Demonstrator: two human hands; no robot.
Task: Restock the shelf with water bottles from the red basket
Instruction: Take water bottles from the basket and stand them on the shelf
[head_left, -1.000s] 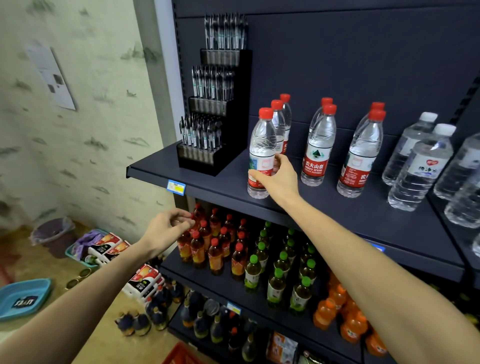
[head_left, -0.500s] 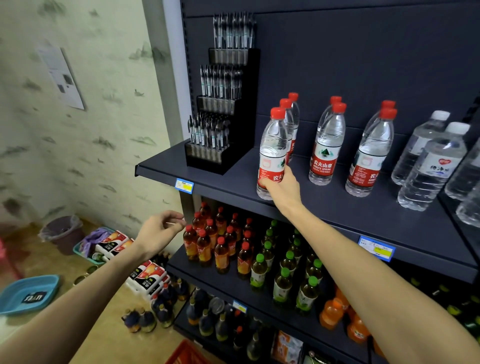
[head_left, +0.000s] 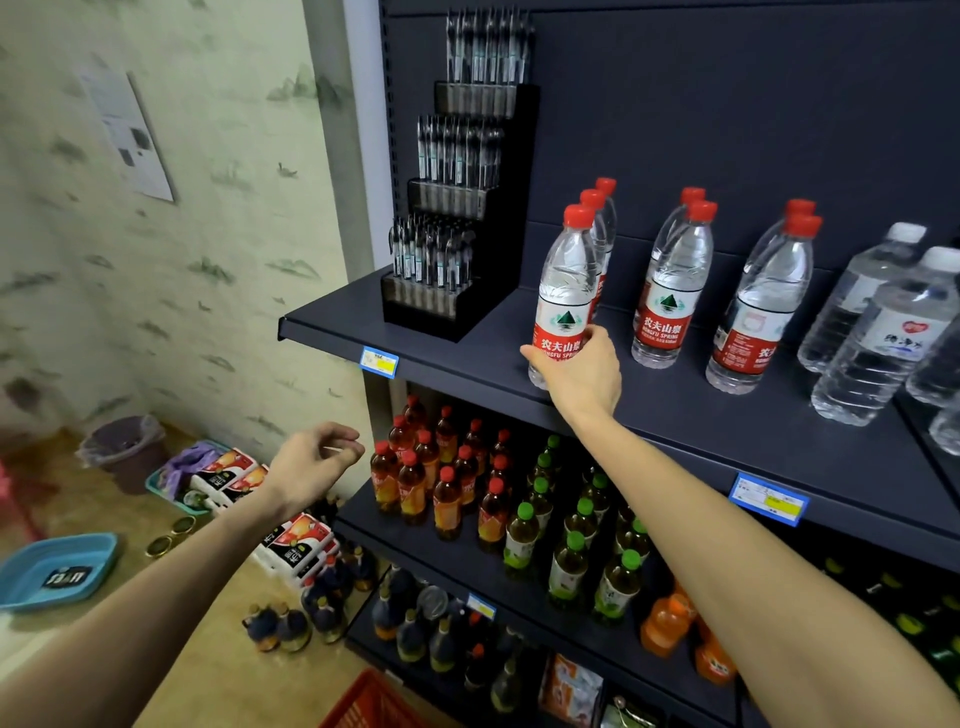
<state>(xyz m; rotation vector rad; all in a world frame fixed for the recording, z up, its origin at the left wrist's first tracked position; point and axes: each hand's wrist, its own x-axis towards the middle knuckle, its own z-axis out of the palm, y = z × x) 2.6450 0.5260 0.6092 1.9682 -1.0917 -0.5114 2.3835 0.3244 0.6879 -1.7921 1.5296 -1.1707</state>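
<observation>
A clear red-capped water bottle (head_left: 563, 291) with a red label stands upright on the dark top shelf (head_left: 467, 358), at the front of the leftmost row. My right hand (head_left: 584, 371) wraps around its lower part. Two more red-capped bottles stand behind it. Two further rows of red-capped water bottles (head_left: 670, 291) stand to the right. My left hand (head_left: 311, 465) hangs in the air left of the shelving, fingers loosely curled and holding nothing. A corner of the red basket (head_left: 371, 701) shows at the bottom edge.
A black tiered pen display (head_left: 457, 223) fills the shelf's left end. White-capped bottles (head_left: 878, 332) stand at the far right. Lower shelves hold red-capped and green-capped tea bottles (head_left: 519, 525). On the floor lie drink cartons (head_left: 296, 545), small dark bottles, a blue tray (head_left: 52, 571) and a bin (head_left: 124, 452).
The front bottle has been turned so its label faces forward, with my right hand still around it. My left hand stayed in mid-air. The view shifted slightly left.
</observation>
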